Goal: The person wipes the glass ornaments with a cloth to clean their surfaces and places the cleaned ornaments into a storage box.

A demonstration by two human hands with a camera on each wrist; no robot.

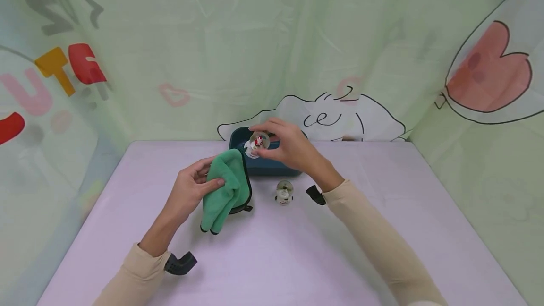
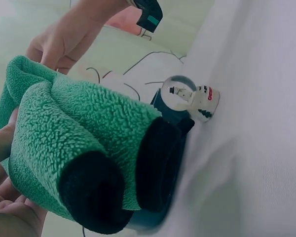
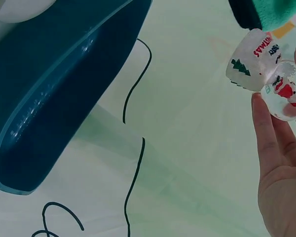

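Observation:
My left hand [image 1: 190,187] grips a folded green cloth [image 1: 225,183] with black edging, thumb on its front. Beside it, my right hand [image 1: 285,143] holds a small snow globe [image 1: 259,140] by its glass ball, fingers on one side and thumb on the other. A red-and-white Santa figure shows inside, and its white base [image 3: 254,60] carries red lettering and a green tree. The held globe is over the left part of a dark blue bin [image 1: 272,169]. A second snow globe [image 1: 284,192], with a snowman inside, stands upright on the table in front of the bin.
The white table [image 1: 272,259] reaches back to a pale green printed curtain [image 1: 204,60], which also hangs along both sides. The blue bin sits at the table's back edge. A black camera mount [image 1: 180,263] juts from the left wrist, another [image 1: 315,195] from the right.

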